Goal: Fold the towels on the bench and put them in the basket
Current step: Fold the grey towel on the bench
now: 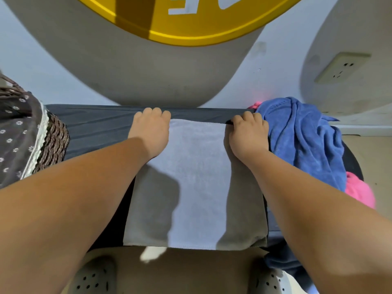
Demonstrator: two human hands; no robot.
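Two far corners of the grey towel (197, 177), lying flat across the bench (95, 128), sit pinched in your left hand (151, 134) and right hand (248, 136); it looks light, soft and limp, so grip it by those corners

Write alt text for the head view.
The left hand and right hand hold the far corners of a pale grey towel spread on a dark bench. A crumpled blue towel and pink towel lie at right, a brown wicker basket at left.
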